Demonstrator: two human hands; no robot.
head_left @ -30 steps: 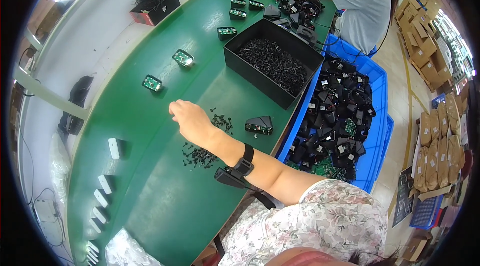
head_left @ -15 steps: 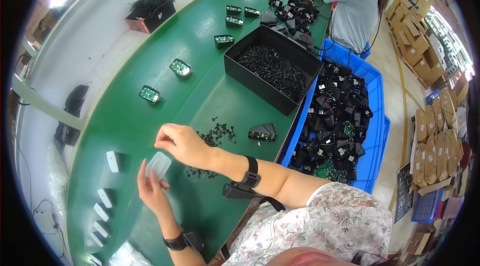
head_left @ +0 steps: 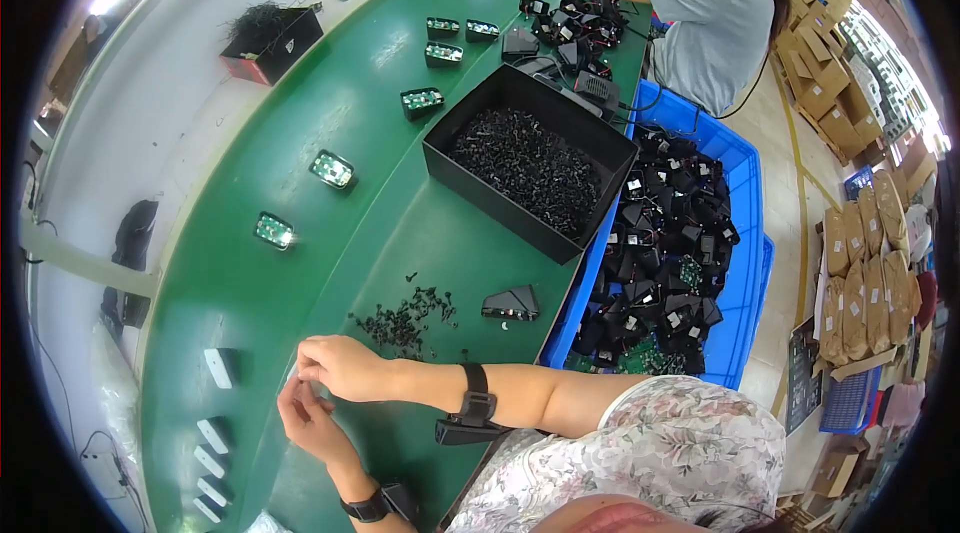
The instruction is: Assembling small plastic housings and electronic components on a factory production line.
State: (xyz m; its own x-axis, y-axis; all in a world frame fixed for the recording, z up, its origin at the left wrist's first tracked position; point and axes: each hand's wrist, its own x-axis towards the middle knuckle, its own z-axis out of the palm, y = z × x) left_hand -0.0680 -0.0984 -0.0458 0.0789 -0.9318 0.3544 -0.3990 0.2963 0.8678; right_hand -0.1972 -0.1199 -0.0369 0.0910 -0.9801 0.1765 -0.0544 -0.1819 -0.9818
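My left hand (head_left: pixel 312 421) and my right hand (head_left: pixel 342 367) meet over the near left part of the green table. Fingers of the left are bent around a translucent plastic cover, now nearly all hidden between the hands. Those of the right are pinched together at it; whatever they hold is too small or covered to make out. Just beyond the right wrist lies a loose scatter of small black screws (head_left: pixel 410 321). To its right rests a black wedge-shaped housing (head_left: pixel 512 304) with a circuit board along its near side.
White covers (head_left: pixel 218 368) stand in a row at the left. Black housings with green boards (head_left: pixel 332 170) are spread along the far table. A black box (head_left: pixel 497 201) of screws stands beside a blue crate (head_left: pixel 742 333) full of black housings. A co-worker (head_left: pixel 715 28) works at the far right.
Both hands have come together, the right moving nearer and closing over the translucent cover, which showed plainly in the left before. The view has shifted a little.
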